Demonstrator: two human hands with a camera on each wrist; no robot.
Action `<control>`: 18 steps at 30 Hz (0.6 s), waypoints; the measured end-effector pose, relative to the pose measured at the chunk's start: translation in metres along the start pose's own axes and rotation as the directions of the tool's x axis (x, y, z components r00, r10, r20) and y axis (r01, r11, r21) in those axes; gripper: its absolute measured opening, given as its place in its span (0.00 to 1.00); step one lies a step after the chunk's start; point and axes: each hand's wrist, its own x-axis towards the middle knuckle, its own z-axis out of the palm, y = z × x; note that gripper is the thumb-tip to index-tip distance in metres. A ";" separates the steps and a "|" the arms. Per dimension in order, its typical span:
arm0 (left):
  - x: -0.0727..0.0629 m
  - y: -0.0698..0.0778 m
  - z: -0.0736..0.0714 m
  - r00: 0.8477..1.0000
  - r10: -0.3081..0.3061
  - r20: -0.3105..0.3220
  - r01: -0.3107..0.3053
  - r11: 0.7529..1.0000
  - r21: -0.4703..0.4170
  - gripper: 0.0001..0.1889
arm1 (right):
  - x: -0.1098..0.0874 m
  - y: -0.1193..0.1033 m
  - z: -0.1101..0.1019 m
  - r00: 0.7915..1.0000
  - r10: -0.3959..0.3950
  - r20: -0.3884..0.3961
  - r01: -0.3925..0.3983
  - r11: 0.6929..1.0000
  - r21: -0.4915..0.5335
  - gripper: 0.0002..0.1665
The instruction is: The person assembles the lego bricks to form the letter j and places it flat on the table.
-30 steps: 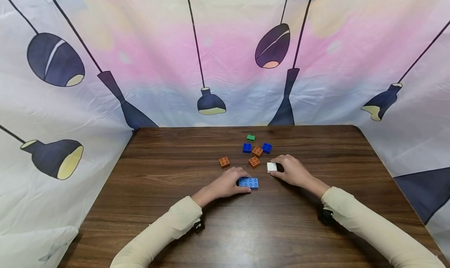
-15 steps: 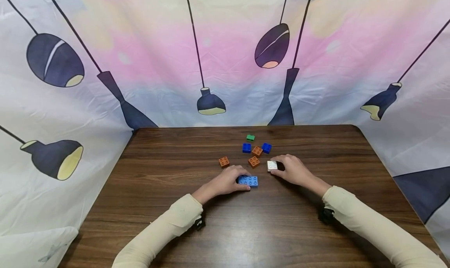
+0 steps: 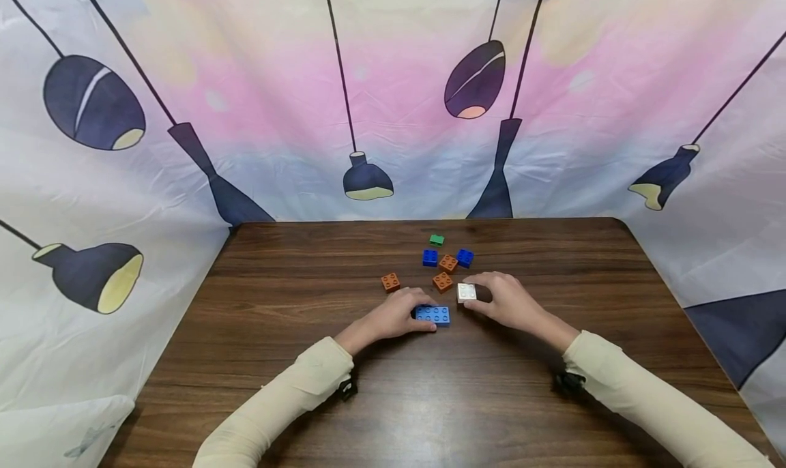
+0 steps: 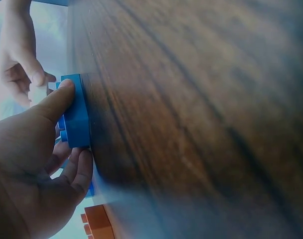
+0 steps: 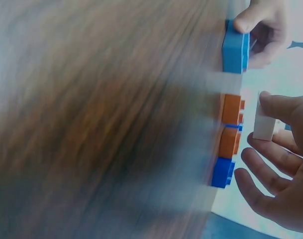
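Observation:
My left hand (image 3: pixel 396 315) grips a light blue eight-stud toy building brick (image 3: pixel 439 316), thumb on the near side and fingers on the far side. In the left wrist view the blue brick (image 4: pixel 77 117) sits on the table. Just right of it, my right hand (image 3: pixel 510 303) pinches a white four-stud brick (image 3: pixel 466 292) between thumb and fingers. The right wrist view has this white brick (image 5: pixel 263 122) held off the tabletop, its studs turned away. The two held bricks are apart.
Behind the hands lie loose bricks: orange ones (image 3: pixel 443 282) (image 3: pixel 390 282) (image 3: pixel 449 262), dark blue ones (image 3: pixel 430 258) (image 3: pixel 465 258) and a green one (image 3: pixel 437 240). The wooden table (image 3: pixel 276 359) reaches back to a printed cloth (image 3: pixel 417 134).
My right hand has moved slightly left with the white brick, bringing it closer to the light blue one. My left hand has stayed nearly still. The loose bricks lie as before.

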 end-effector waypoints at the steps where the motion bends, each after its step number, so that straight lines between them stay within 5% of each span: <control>1: 0.000 0.000 0.000 1.000 0.000 -0.001 0.000 1.000 -0.002 0.22 | -0.001 -0.002 0.000 1.000 -0.007 0.000 0.007 1.000 0.003 0.27; 18: -0.001 -0.002 0.002 1.000 0.001 -0.028 -0.001 1.000 -0.020 0.22 | -0.006 -0.021 0.017 0.998 -0.061 0.032 0.060 0.998 0.026 0.25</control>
